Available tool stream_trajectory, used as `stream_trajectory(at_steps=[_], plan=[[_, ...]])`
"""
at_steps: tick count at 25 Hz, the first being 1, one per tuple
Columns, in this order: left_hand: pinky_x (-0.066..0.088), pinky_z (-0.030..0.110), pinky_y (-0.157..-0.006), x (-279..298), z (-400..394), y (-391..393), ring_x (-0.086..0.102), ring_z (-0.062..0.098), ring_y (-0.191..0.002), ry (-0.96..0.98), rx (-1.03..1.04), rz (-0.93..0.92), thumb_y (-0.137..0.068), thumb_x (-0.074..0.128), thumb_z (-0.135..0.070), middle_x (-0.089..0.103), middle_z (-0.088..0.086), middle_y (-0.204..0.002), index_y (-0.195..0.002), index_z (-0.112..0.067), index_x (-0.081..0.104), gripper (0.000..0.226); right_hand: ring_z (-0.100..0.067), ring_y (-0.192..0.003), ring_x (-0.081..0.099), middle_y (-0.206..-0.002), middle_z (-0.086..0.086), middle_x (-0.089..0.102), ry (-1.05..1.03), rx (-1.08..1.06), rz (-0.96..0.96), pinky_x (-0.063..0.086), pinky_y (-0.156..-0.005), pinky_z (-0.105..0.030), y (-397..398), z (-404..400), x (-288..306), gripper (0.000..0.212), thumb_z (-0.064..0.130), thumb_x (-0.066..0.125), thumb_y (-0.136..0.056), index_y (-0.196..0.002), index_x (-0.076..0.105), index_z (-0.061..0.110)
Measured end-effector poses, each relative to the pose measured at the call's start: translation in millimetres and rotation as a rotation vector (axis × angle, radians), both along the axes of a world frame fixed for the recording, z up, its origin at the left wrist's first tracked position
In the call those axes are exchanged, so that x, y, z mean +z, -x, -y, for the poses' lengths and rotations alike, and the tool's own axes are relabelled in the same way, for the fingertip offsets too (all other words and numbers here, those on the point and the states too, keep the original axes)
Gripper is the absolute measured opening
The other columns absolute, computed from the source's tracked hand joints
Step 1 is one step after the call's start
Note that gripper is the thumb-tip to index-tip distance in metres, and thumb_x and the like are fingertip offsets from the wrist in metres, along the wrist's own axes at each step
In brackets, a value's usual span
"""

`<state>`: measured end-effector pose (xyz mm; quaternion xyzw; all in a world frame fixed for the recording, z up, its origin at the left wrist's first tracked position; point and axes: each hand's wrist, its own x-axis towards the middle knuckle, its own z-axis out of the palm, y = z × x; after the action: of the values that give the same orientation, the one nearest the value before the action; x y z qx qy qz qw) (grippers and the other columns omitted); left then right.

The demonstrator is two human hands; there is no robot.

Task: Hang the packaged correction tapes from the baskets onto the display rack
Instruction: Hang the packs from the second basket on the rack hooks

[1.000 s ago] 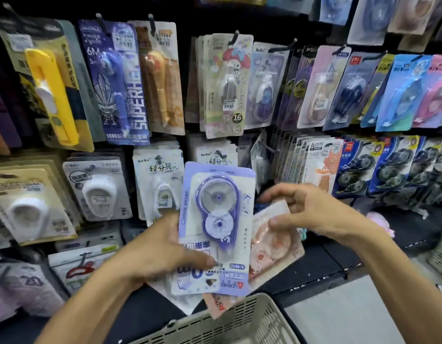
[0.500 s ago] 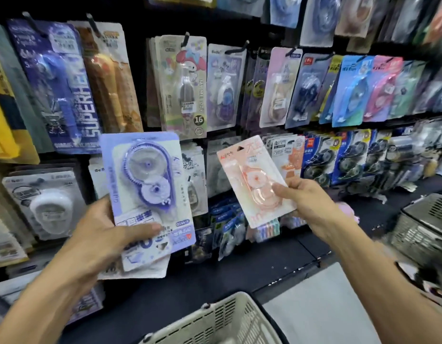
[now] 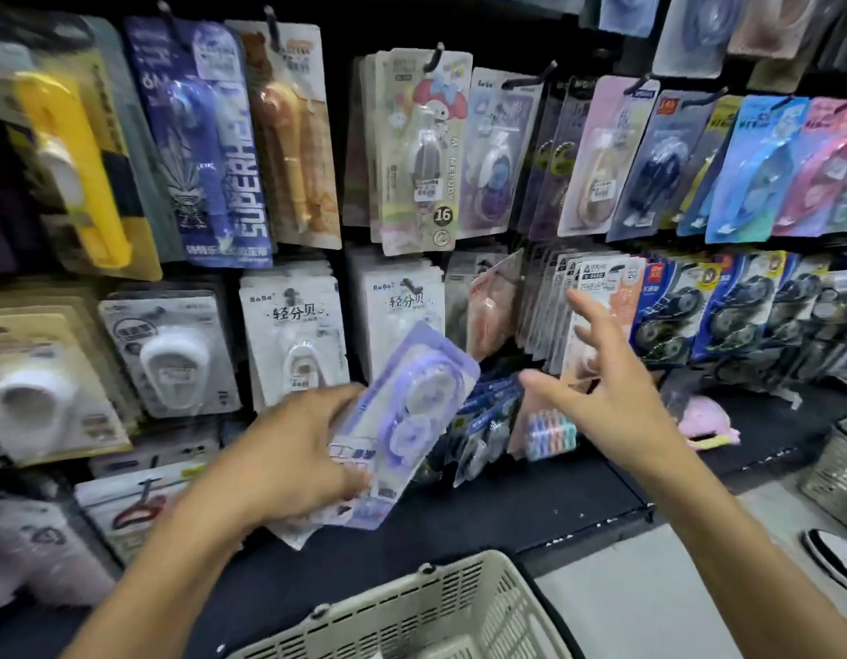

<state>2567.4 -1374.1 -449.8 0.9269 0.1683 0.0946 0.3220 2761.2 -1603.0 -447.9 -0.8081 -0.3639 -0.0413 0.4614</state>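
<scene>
- Gripping the purple tape pack point(image 3: 407, 420) in my left hand point(image 3: 288, 463), right hand point(image 3: 597, 397) open and empty beside the rack point(image 3: 521, 287).
- Next, I think: find its hook.

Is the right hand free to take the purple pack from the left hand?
Probably yes: the right hand is open and empty, close beside the purple pack, nothing between them.
</scene>
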Motion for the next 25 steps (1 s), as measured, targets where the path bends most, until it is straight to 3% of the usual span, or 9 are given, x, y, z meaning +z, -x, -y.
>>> stream_trajectory(at_steps=[2,4,6,8,11,15,18,20,25], plan=[[0.052,0.024,-0.081,-6,5,-1,0.066,0.01,-0.098,-0.246,-0.054,-0.112,-0.07,0.078,-0.038,0.068,-0.023,-0.105,-0.119,-0.044,0.058,0.053,0.006,-0.138,0.039,-0.153,0.033,0.033,0.149,0.425,0.104,0.04,-0.11,-0.023,27,-16,-1,0.094,0.049,0.08,-0.078,-0.151,0.02,0.056],[0.049,0.027,-0.08,-11,7,-2,0.064,0.01,-0.101,-0.293,-0.05,-0.096,-0.071,0.08,-0.042,0.066,-0.018,-0.108,-0.12,-0.04,0.059,0.053,0.02,-0.113,0.048,-0.147,0.03,0.042,0.416,0.491,0.366,0.049,-0.099,-0.029,38,-32,-17,0.085,0.035,0.077,-0.084,-0.148,0.024,0.056],[0.049,0.026,-0.07,-9,6,-3,0.066,0.003,-0.082,-0.177,-0.033,-0.031,-0.071,0.084,-0.04,0.07,-0.018,-0.091,-0.104,-0.037,0.062,0.04,0.023,-0.085,0.052,-0.131,0.023,0.06,0.388,0.428,0.398,0.048,-0.081,-0.024,35,-37,-21,0.07,0.027,0.073,-0.088,-0.14,0.034,0.053],[0.056,0.029,-0.063,-4,3,0,0.069,0.001,-0.066,0.023,0.013,0.049,-0.071,0.089,-0.032,0.074,-0.018,-0.081,-0.097,-0.034,0.065,0.035,0.011,-0.092,0.056,-0.121,0.023,0.06,0.331,0.38,0.228,0.044,-0.082,-0.022,28,-33,-18,0.066,0.047,0.075,-0.082,-0.135,0.037,0.051],[0.058,0.031,-0.057,7,-1,4,0.071,0.006,-0.06,0.163,0.027,0.113,-0.069,0.092,-0.026,0.077,-0.015,-0.079,-0.096,-0.038,0.068,0.039,-0.003,-0.121,0.043,-0.132,0.018,0.045,0.462,0.303,0.372,0.037,-0.099,-0.029,20,-33,-24,0.073,0.068,0.068,-0.071,-0.135,0.044,0.042],[0.06,0.019,-0.066,9,3,5,0.074,0.001,-0.069,0.333,0.009,0.175,-0.064,0.094,-0.027,0.078,-0.019,-0.082,-0.092,-0.052,0.069,0.045,0.002,-0.08,0.06,-0.09,0.018,0.069,0.43,0.625,-0.184,0.048,-0.067,-0.023,7,-27,-28,0.025,0.044,0.084,-0.077,-0.091,0.064,0.037],[0.063,0.039,-0.08,10,-6,6,0.078,0.021,-0.086,0.572,0.092,0.243,-0.059,0.092,-0.027,0.081,-0.001,-0.095,-0.105,-0.025,0.072,0.05,-0.018,-0.075,0.071,-0.097,-0.002,0.078,0.053,0.336,-0.426,0.055,-0.057,-0.028,-27,-1,-11,0.05,0.044,0.088,-0.071,-0.109,0.07,0.017],[0.062,0.039,-0.076,10,-14,8,0.078,0.027,-0.089,0.746,0.147,0.326,-0.063,0.086,-0.027,0.08,0.005,-0.102,-0.112,-0.02,0.07,0.053,-0.021,-0.066,0.073,-0.105,-0.013,0.077,-0.277,0.097,-0.572,0.057,-0.049,-0.029,-45,15,-5,0.054,0.039,0.083,-0.071,-0.118,0.069,0.015],[0.063,0.038,-0.069,8,-13,0,0.077,0.031,-0.09,0.893,0.24,0.415,-0.089,0.069,-0.008,0.08,0.008,-0.102,-0.115,-0.017,0.069,0.027,-0.015,-0.049,0.064,-0.089,0.001,0.079,-0.397,-0.141,-0.617,0.045,-0.036,-0.025,-43,14,-14,0.041,0.028,0.084,-0.074,-0.114,0.072,0.029]])
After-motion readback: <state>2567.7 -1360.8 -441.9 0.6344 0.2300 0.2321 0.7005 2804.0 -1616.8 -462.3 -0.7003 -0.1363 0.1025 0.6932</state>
